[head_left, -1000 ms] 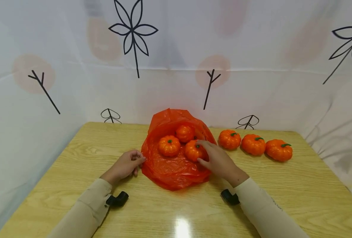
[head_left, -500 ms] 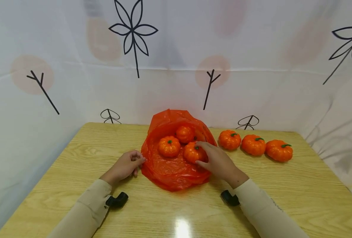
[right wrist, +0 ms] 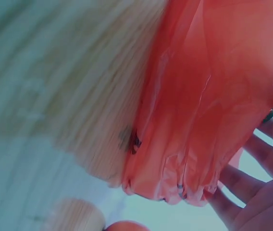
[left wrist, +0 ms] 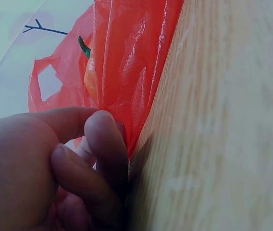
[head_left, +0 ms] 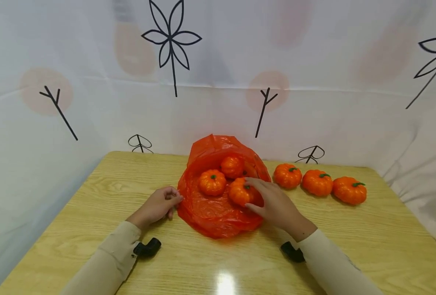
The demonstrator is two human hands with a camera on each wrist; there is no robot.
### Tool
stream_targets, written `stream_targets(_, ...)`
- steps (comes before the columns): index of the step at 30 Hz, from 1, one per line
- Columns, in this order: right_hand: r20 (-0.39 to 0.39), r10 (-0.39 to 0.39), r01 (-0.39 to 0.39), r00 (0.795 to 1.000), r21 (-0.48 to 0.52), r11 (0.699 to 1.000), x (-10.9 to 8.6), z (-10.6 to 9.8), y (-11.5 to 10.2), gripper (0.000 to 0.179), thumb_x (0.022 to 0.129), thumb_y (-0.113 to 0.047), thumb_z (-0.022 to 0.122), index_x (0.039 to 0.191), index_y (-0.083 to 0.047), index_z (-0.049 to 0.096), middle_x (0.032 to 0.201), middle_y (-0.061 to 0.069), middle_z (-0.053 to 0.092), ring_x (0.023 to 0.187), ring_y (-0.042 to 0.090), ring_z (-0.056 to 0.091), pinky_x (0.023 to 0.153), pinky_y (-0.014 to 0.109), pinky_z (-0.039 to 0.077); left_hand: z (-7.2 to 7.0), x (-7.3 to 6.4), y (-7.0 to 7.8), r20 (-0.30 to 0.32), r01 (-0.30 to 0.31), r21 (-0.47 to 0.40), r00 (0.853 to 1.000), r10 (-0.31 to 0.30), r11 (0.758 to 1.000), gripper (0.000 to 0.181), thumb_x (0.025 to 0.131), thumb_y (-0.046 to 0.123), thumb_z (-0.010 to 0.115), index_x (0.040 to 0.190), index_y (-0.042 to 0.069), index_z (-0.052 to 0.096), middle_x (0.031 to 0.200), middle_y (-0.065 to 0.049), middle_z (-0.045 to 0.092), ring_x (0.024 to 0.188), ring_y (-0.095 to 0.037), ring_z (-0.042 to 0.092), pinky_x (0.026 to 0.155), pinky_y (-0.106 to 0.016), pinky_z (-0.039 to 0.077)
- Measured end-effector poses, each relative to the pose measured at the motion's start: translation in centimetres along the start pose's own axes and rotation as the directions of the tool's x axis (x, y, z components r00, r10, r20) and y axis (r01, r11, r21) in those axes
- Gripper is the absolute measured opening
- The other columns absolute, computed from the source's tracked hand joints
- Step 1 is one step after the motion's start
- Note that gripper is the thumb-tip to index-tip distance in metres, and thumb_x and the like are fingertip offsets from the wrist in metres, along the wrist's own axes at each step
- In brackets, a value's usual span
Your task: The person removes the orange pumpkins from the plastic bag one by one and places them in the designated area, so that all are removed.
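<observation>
A red plastic bag (head_left: 218, 223) stands with its mouth towards me on the wooden table, several orange toy pumpkins with green stems inside it. My left hand (head_left: 159, 205) pinches the bag's left rim between thumb and fingertips; the left wrist view shows the film (left wrist: 127, 72) at those fingers, the other fingers curled. My right hand (head_left: 276, 205) reaches over the bag's right rim, thumb and fingers around the front right pumpkin (head_left: 240, 192). In the right wrist view the bag's side hides most of that pumpkin. Behind it sit another pumpkin (head_left: 212, 182) and a rear one (head_left: 232, 167).
Right of the bag, three more pumpkins stand in a slanting row: a near-bag one (head_left: 288, 176), a middle one (head_left: 317, 182) and an outer one (head_left: 349, 190). A patterned white cloth (head_left: 218, 110) hangs behind the table (head_left: 188, 270). Black wrist mounts (head_left: 147, 248) sit below both hands.
The front right pumpkin shifts slightly towards me with my right hand around it. The whole head view slides a little. My left hand stays at the bag's rim.
</observation>
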State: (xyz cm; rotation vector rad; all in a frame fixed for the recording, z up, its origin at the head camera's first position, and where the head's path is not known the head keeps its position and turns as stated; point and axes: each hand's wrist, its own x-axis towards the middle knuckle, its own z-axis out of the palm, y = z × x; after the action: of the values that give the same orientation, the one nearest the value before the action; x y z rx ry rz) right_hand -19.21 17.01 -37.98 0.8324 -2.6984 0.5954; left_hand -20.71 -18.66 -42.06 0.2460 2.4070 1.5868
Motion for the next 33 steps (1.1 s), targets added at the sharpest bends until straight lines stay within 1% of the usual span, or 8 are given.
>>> stream_targets(4,-0.027,-0.031,0.031,0.999,-0.005,1.0,-0.6,-0.2,0.0,0.061,0.081,-0.027,0.085,0.134,-0.012,0.057,0.144,0.006,0.057,0.13,0.032,0.056,0.109,0.061,0.039,0.1,0.0,0.1,-0.001,0.003,0.005,1.0,-0.003,1.0,0.023,0.102,0.025,0.06,0.104,0.002,0.059,0.084,-0.007,0.06,0.052,-0.015,0.053,0.051,-0.029,0.05)
stream_targets(9,-0.073,-0.083,0.081,0.994,-0.022,0.996,-1.4,-0.5,0.1,0.061,0.079,-0.025,0.087,0.131,-0.012,0.058,0.144,0.005,0.057,0.126,0.032,0.059,0.107,0.06,0.041,0.3,0.2,0.0,-0.008,0.029,0.015,1.0,-0.029,0.999,0.021,0.101,0.025,0.061,0.101,0.004,0.059,0.081,-0.005,0.059,0.051,-0.015,0.053,0.05,-0.027,0.049)
stream_targets(13,-0.12,-0.129,0.125,0.984,-0.043,0.991,-1.8,-0.7,0.3,0.061,0.077,-0.023,0.088,0.129,-0.01,0.06,0.143,0.006,0.058,0.122,0.031,0.06,0.106,0.056,0.043,0.3,0.3,0.1,-0.01,0.038,0.013,0.999,-0.038,0.999,0.02,0.101,0.025,0.061,0.101,0.005,0.06,0.082,-0.005,0.059,0.052,-0.015,0.053,0.051,-0.027,0.049)
stream_targets(19,-0.185,-0.186,0.175,0.965,-0.07,0.982,-2.3,-1.1,0.4,0.062,0.075,-0.019,0.089,0.129,-0.007,0.06,0.144,0.008,0.057,0.125,0.031,0.058,0.105,0.056,0.043,0.1,0.3,0.0,-0.006,0.024,0.022,1.0,-0.024,0.999,0.022,0.102,0.026,0.06,0.102,0.004,0.059,0.083,-0.005,0.06,0.051,-0.014,0.053,0.051,-0.028,0.05)
stream_targets(24,-0.222,-0.191,0.178,0.956,-0.077,0.981,-2.9,-1.5,0.6,0.064,0.072,-0.016,0.09,0.128,-0.006,0.061,0.146,0.012,0.054,0.125,0.036,0.055,0.102,0.057,0.045,0.1,0.2,-0.2,-0.009,0.034,0.027,0.999,-0.034,0.999,0.021,0.102,0.025,0.06,0.102,0.005,0.059,0.083,-0.006,0.06,0.052,-0.015,0.053,0.052,-0.028,0.05)
stream_targets(29,-0.262,-0.184,0.168,0.947,-0.086,0.982,-3.4,-2.2,1.2,0.065,0.069,-0.012,0.091,0.126,-0.004,0.061,0.145,0.017,0.054,0.121,0.041,0.057,0.097,0.059,0.049,0.1,0.2,-0.2,-0.014,0.039,0.03,0.999,-0.039,0.999,0.02,0.102,0.025,0.06,0.102,0.005,0.059,0.084,-0.006,0.06,0.052,-0.016,0.053,0.051,-0.028,0.049)
stream_targets(31,-0.268,-0.169,0.15,0.948,-0.09,0.985,-3.6,-2.8,1.5,0.066,0.069,-0.011,0.091,0.126,-0.003,0.059,0.146,0.018,0.053,0.121,0.041,0.058,0.097,0.059,0.049,0.1,0.3,-0.1,-0.014,0.037,0.034,0.999,-0.037,0.999,0.02,0.102,0.025,0.06,0.102,0.005,0.059,0.084,-0.006,0.06,0.052,-0.016,0.053,0.051,-0.028,0.049)
stream_targets(33,-0.264,-0.144,0.125,0.954,-0.088,0.988,-3.8,-3.4,1.8,0.065,0.07,-0.01,0.09,0.126,-0.002,0.058,0.147,0.018,0.052,0.122,0.041,0.058,0.098,0.06,0.048,0.1,0.4,0.0,-0.009,0.03,0.043,1.0,-0.03,0.999,0.02,0.102,0.025,0.059,0.102,0.005,0.059,0.084,-0.006,0.06,0.052,-0.016,0.054,0.051,-0.029,0.05)
